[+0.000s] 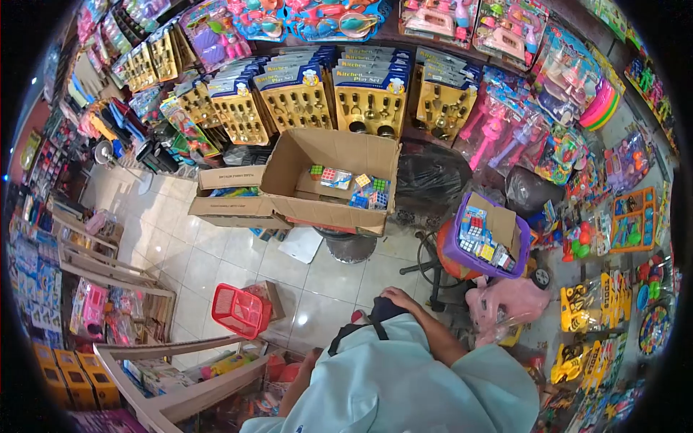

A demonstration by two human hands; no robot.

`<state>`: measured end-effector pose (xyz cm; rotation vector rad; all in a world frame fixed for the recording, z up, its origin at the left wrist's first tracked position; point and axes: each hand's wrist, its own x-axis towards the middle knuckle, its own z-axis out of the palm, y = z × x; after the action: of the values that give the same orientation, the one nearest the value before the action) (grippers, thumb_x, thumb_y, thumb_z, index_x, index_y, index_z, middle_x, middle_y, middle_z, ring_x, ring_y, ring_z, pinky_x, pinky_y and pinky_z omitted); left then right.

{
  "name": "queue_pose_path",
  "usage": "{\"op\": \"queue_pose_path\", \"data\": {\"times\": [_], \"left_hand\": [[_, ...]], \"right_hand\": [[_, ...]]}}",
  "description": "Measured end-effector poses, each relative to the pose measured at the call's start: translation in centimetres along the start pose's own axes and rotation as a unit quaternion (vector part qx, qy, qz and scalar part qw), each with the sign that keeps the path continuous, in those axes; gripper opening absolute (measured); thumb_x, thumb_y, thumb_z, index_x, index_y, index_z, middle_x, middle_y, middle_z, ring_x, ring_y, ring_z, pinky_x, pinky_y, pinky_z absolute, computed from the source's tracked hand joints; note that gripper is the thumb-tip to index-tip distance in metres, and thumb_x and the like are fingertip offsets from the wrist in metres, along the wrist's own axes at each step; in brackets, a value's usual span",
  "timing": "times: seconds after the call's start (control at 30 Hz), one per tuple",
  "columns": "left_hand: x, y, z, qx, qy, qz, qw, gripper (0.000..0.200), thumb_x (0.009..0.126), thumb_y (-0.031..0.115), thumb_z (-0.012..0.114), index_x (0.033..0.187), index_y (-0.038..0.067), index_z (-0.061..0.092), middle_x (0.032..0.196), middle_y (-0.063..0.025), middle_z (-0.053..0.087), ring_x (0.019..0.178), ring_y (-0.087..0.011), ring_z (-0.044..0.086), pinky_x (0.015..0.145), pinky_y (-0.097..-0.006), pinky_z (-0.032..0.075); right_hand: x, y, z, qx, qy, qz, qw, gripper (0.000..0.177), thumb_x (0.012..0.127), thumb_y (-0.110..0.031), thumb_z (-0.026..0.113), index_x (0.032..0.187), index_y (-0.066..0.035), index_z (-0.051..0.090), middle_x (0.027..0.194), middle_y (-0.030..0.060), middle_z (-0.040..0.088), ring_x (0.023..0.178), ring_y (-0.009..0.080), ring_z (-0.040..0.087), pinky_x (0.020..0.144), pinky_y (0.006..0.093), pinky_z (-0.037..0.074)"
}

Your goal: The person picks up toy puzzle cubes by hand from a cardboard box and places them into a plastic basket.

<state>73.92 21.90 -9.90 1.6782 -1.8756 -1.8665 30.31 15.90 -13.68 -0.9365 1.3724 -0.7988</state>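
Observation:
My right hand [396, 296] rests on my dark-trousered knee, fingers laid over the cloth with nothing in them. Low on my left side, part of my left hand [312, 356] shows beside my shirt; its fingers are hidden. Ahead of me stands an open cardboard box [328, 211] with several puzzle cubes [363, 189] inside, some in packaging. To the right, a purple basket [451, 249] holds more packaged puzzle cubes [474, 227] and a piece of cardboard [503, 229]. Both hands are apart from the box and basket.
A red plastic basket [238, 310] sits on the tiled floor. A smaller cardboard box [234, 209] adjoins the large one. Kitchen play sets [296, 94] line the back. A pink ride-on toy [509, 303] is at right; a wooden rack frame [144, 353] stands at left.

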Motion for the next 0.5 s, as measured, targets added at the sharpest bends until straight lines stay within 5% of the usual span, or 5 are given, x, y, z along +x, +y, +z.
{"op": "queue_pose_path", "data": {"times": [0.2,0.33,0.5], "left_hand": [[2.5,-1.3,0.7,-0.136,0.122,-0.099,0.978,0.032,0.092,0.023,0.053,0.112,-0.001,0.060,0.096,-0.0144,0.068,0.089,-0.0216,0.064,0.078,-0.0333,0.050],[2.6,-0.3,-0.3,-0.119,0.089,-0.110,0.983,0.031,0.093,0.023,0.052,0.112,-0.001,0.060,0.095,-0.0140,0.068,0.088,-0.0205,0.064,0.077,-0.0329,0.050],[4.8,2.6,-4.6,-0.079,0.073,-0.103,0.989,0.030,0.094,0.022,0.052,0.111,-0.001,0.060,0.094,-0.0135,0.068,0.086,-0.0192,0.064,0.076,-0.0325,0.050]], "right_hand": [[2.7,-6.7,2.8,-0.293,-0.125,-0.001,0.948,0.041,0.092,-0.037,0.056,0.113,-0.002,0.060,0.111,0.0146,0.065,0.103,0.0269,0.061,0.089,0.0369,0.047],[4.7,-12.8,4.8,-0.358,-0.269,0.052,0.893,0.051,0.093,-0.046,0.050,0.118,-0.003,0.059,0.115,0.0177,0.063,0.108,0.0325,0.059,0.091,0.0414,0.045],[10.0,-20.2,5.2,-0.418,-0.265,0.039,0.868,0.053,0.094,-0.049,0.045,0.119,-0.005,0.058,0.114,0.0194,0.062,0.108,0.0356,0.058,0.092,0.0431,0.045]]}}
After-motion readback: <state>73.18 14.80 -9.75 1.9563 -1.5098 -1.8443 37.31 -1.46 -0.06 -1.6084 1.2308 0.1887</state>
